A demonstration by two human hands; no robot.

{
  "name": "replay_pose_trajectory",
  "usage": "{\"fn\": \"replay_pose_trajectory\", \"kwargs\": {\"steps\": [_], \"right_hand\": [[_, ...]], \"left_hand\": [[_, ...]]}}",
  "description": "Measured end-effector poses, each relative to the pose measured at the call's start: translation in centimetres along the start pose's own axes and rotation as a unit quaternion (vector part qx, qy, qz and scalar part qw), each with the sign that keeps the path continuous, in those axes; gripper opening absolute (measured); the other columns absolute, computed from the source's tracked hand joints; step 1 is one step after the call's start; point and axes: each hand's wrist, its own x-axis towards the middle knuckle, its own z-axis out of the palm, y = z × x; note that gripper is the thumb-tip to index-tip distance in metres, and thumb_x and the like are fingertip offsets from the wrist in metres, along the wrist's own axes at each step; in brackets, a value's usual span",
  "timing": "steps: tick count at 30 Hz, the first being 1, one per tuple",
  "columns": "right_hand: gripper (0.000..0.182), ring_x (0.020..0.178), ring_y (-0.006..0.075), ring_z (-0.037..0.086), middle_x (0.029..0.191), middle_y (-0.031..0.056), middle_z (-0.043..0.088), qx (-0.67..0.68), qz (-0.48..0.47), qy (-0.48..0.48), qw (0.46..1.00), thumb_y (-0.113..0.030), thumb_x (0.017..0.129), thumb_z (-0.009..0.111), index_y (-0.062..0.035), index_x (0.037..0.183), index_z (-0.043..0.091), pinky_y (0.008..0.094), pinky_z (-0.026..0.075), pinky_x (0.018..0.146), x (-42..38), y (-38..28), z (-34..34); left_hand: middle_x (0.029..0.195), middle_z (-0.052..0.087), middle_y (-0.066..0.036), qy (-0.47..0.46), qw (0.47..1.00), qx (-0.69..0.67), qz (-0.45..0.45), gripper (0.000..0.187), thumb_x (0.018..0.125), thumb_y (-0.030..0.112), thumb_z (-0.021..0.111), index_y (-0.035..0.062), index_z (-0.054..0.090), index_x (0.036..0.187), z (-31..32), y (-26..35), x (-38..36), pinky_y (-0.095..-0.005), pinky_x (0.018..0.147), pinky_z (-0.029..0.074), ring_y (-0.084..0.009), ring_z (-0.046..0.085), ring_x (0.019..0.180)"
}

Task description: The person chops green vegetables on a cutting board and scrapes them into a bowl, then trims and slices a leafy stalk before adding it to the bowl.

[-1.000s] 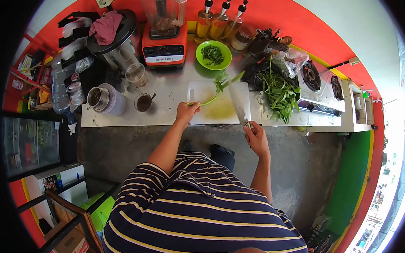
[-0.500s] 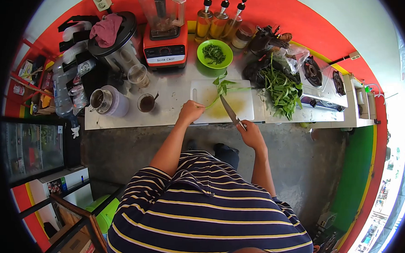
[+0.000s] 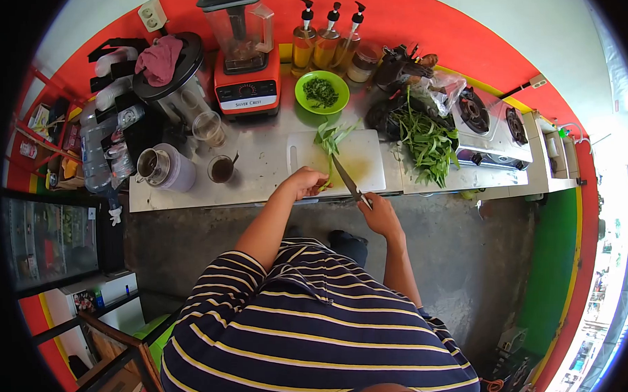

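Observation:
My left hand (image 3: 306,183) is closed on the stem of a leafy green sprig (image 3: 329,140), at the front left of the white cutting board (image 3: 373,142). The sprig's leaves point toward the back of the board. In my right hand (image 3: 382,215), at the counter's front edge, is the handle of a knife (image 3: 349,181); its blade slants up and left, with the tip by the sprig. Greenish-yellow stains mark the board. Behind it stands a lime-green bowl (image 3: 344,101) with cut leaves inside. A pile of leafy greens (image 3: 426,142) lies to the right, partly over the counter edge.
A red blender (image 3: 246,89), pump bottles (image 3: 326,45) and a jar (image 3: 362,64) line the back wall. A gas stove (image 3: 493,136) is at the right. To the left are a glass of dark liquid (image 3: 222,169), a plastic cup (image 3: 208,128) and a metal-topped jug (image 3: 168,168).
The sprig has turned more upright, its leaves now bunched toward the back. My left hand has shifted nearer the knife, whose tip has moved slightly left. The view has shifted a little.

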Motion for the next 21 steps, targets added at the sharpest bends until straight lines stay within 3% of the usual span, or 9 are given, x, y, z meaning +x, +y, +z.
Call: {"fn": "replay_pose_trajectory", "kwargs": {"steps": [2,5,7,8,10,11,13,16,21], "right_hand": [[0.033,0.093,0.0473,0.065,0.094,0.0281,0.069,-0.004,-0.017,0.008,1.0,-0.026,0.092,0.065,0.0026,0.108,0.067,0.0512,0.05,0.08,-0.2,0.5,-0.1],[0.033,0.093,0.0492,0.063,0.093,0.0291,0.068,-0.023,-0.017,-0.022,0.999,-0.024,0.091,0.065,0.0046,0.109,0.065,0.0525,0.049,0.08,-0.5,0.9,-0.4],[0.028,0.082,0.0407,0.068,0.082,0.0243,0.068,0.045,-0.007,-0.019,0.999,-0.019,0.09,0.065,0.0047,0.106,0.065,0.0475,0.051,0.073,-0.5,1.9,-0.1],[0.028,0.082,0.0407,0.068,0.082,0.0243,0.068,0.045,-0.007,-0.018,0.999,-0.019,0.09,0.065,0.0047,0.106,0.065,0.0475,0.051,0.073,-0.7,2.6,-0.2],[0.023,0.066,0.0216,0.066,0.072,0.0117,0.065,0.195,0.057,-0.03,0.979,-0.015,0.091,0.065,0.0034,0.104,0.066,0.0357,0.049,0.062,-1.4,2.1,-1.1],[0.023,0.066,0.0216,0.066,0.072,0.0117,0.065,0.195,0.057,-0.029,0.979,-0.015,0.091,0.065,0.0034,0.104,0.066,0.0357,0.049,0.062,-1.4,2.1,-1.3],[0.027,0.061,0.0061,0.053,0.068,0.0008,0.057,0.25,0.025,0.006,0.968,-0.017,0.094,0.067,0.0027,0.111,0.067,0.0258,0.041,0.056,-1.2,1.8,-1.9],[0.031,0.06,0.0052,0.045,0.068,-0.0022,0.056,0.282,-0.007,0.066,0.957,-0.021,0.098,0.065,0.0029,0.118,0.068,0.025,0.037,0.055,-1.2,-0.9,-3.4],[0.031,0.063,0.0045,0.044,0.068,-0.0017,0.057,0.237,-0.071,0.103,0.963,-0.021,0.101,0.063,0.0022,0.119,0.07,0.0252,0.037,0.057,0.0,-4.9,-4.9]], "left_hand": [[0.09,0.073,-0.005,0.044,0.998,0.039,0.006,0.015,0.098,0.017,0.062,0.0047,0.071,0.098,1.1,-0.2,0.8,-0.0252,0.059,0.052,-0.0111,0.065,0.071],[0.084,0.071,-0.003,0.052,0.998,0.031,0.02,0.017,0.097,0.017,0.062,0.004,0.071,0.104,1.9,0.0,0.8,-0.0256,0.062,0.053,-0.0115,0.065,0.069],[0.083,0.069,-0.002,0.053,0.997,0.035,0.046,0.017,0.097,0.016,0.062,0.0036,0.07,0.106,2.3,1.0,-0.5,-0.0259,0.064,0.054,-0.0117,0.064,0.069],[0.082,0.068,-0.002,0.056,0.995,0.036,0.07,0.018,0.097,0.015,0.061,0.0031,0.07,0.107,2.5,1.3,-1.1,-0.0262,0.066,0.054,-0.0119,0.064,0.069],[0.083,0.067,-0.001,0.028,0.995,0.01,0.1,0.018,0.097,0.014,0.06,0.0037,0.07,0.108,3.0,2.3,-2.2,-0.0258,0.067,0.053,-0.0114,0.064,0.072],[0.084,0.066,-0.001,0.001,0.991,-0.017,0.13,0.018,0.097,0.013,0.059,0.0044,0.069,0.109,3.2,2.9,-2.8,-0.0254,0.067,0.052,-0.0109,0.064,0.074],[0.086,0.065,0.0,0.005,0.989,-0.001,0.146,0.019,0.097,0.014,0.059,0.0052,0.069,0.11,4.2,4.8,-4.6,-0.0251,0.068,0.051,-0.0102,0.063,0.076],[0.088,0.063,0.001,-0.002,0.978,0.038,0.204,0.021,0.098,0.015,0.06,0.0067,0.069,0.114,5.1,7.1,-6.5,-0.0247,0.069,0.05,-0.009,0.061,0.078],[0.09,0.063,0.002,-0.011,0.95,0.08,0.301,0.027,0.099,0.013,0.06,0.0064,0.067,0.123,6.3,8.7,-8.9,-0.0242,0.072,0.05,-0.0076,0.058,0.077]]}}
